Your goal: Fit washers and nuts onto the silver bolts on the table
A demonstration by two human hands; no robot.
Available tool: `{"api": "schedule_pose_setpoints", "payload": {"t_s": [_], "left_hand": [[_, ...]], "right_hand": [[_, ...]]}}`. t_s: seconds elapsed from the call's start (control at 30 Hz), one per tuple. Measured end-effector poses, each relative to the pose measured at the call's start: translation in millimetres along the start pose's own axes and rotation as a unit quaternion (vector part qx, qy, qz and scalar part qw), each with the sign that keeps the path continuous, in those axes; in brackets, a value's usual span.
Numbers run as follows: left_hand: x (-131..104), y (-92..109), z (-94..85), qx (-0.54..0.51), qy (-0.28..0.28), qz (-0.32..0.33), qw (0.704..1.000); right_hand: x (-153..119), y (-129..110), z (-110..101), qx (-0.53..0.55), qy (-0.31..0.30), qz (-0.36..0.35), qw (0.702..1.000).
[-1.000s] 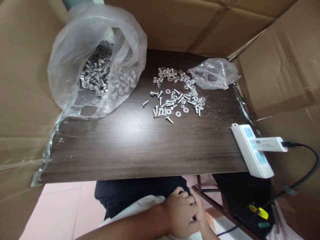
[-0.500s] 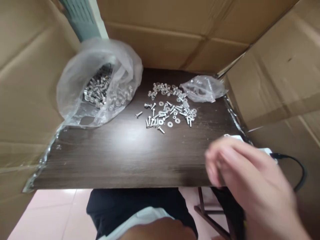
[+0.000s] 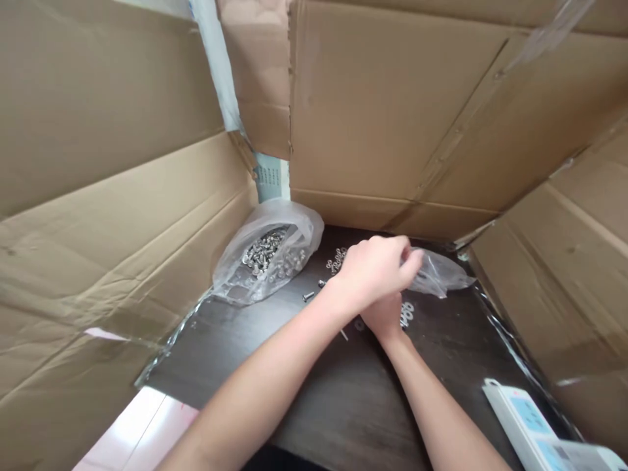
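My left hand (image 3: 375, 269) reaches over the pile of hardware, back of the hand up, fingers curled and thumb side toward the plastic bag. What it holds, if anything, is hidden. My right hand (image 3: 385, 315) is just below and partly behind it, its fingers covered by the left hand. Around them lie loose washers (image 3: 407, 313), small nuts or washers (image 3: 336, 260) and a bolt (image 3: 308, 296). The hands cover most of the pile. A crumpled clear plastic bag (image 3: 439, 273) lies right beside my left fingers.
A large clear bag (image 3: 307, 226) of metal screws (image 3: 265, 250) stands open at the back left of the dark table (image 3: 235, 340). Cardboard walls (image 3: 373, 111) enclose the back and sides. A white power strip (image 3: 527, 418) lies at the front right.
My right hand has moved from the front right to the hardware pile. My left hand has come into view over it. The camera view has tilted up.
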State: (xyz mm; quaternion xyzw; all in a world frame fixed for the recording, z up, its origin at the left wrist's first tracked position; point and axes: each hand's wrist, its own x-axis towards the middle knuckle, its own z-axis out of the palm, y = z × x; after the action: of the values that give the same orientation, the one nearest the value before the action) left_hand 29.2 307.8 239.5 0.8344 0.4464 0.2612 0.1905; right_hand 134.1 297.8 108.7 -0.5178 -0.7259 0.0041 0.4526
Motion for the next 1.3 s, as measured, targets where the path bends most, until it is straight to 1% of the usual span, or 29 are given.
{"api": "schedule_pose_setpoints", "payload": {"t_s": [0.07, 0.1, 0.27, 0.3, 0.37, 0.43, 0.5, 0.57, 0.7, 0.87, 1.13, 1.3], "left_hand": [[-6, -28, 3.6, 0.040, -0.009, -0.016, 0.999], [-12, -42, 5.1, 0.053, 0.000, -0.023, 0.998], [-48, -108, 15.5, 0.059, 0.017, -0.024, 0.998], [-56, -118, 18.6, 0.059, 0.022, -0.029, 0.998], [-68, -135, 24.4, 0.068, 0.039, -0.031, 0.996], [-76, -145, 28.6, 0.070, 0.051, -0.002, 0.996], [-80, -149, 30.7, 0.065, 0.054, 0.032, 0.996], [-81, -150, 31.5, 0.056, 0.054, 0.047, 0.996], [-79, -149, 33.0, 0.042, 0.046, 0.029, 0.998], [-80, -152, 35.7, 0.041, 0.012, 0.018, 0.999], [-78, -151, 35.6, 0.039, -0.001, 0.007, 0.999], [-76, -150, 36.3, 0.053, -0.003, 0.013, 0.999]], "right_hand": [[-4, 3, -1, -0.005, 0.016, -0.014, 1.000], [-6, 3, 0, -0.011, 0.021, -0.026, 0.999], [-8, -7, 10, -0.044, 0.039, -0.130, 0.990], [-8, -9, 11, -0.045, 0.039, -0.142, 0.988], [-8, -11, 12, -0.051, 0.021, -0.143, 0.988], [-7, -10, 12, -0.059, -0.007, -0.122, 0.991], [-6, -8, 11, -0.066, -0.029, -0.114, 0.991], [-4, -3, 9, -0.079, -0.041, -0.112, 0.990], [-3, 4, 6, -0.094, -0.064, -0.118, 0.986], [-3, 3, 6, -0.086, -0.101, -0.116, 0.984], [-2, 2, 11, -0.073, -0.096, -0.099, 0.988], [-3, 2, 11, -0.091, -0.122, -0.093, 0.984]]}}
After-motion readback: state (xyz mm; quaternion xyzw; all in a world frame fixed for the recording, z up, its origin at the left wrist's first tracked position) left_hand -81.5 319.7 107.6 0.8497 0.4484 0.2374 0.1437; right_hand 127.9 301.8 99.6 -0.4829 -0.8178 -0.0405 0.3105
